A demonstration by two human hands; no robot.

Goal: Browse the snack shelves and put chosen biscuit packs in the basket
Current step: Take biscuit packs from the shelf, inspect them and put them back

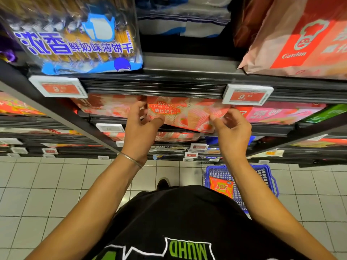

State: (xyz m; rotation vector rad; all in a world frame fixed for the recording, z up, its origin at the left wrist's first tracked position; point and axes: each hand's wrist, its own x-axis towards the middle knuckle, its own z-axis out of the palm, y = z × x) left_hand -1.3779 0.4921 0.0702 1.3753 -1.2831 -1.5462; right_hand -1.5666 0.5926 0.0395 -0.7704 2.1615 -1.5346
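A pink strawberry wafer pack [187,113] sticks out from the second shelf, tilted down toward me. My left hand [142,124] grips its left end with thumb and curled fingers. Its right end is pinched by my right hand [231,128]. On the floor below my right arm stands a blue basket [266,175] with an orange snack pack [221,187] inside. More pink wafer packs [107,106] lie on the same shelf to the left.
The black shelf edge [159,85] with two red price tags [247,95] hangs just above the pack. A blue milk biscuit bag [78,40] and a red Garden bag [300,40] sit on the upper shelf. Lower shelves and white floor tiles [56,184] lie below.
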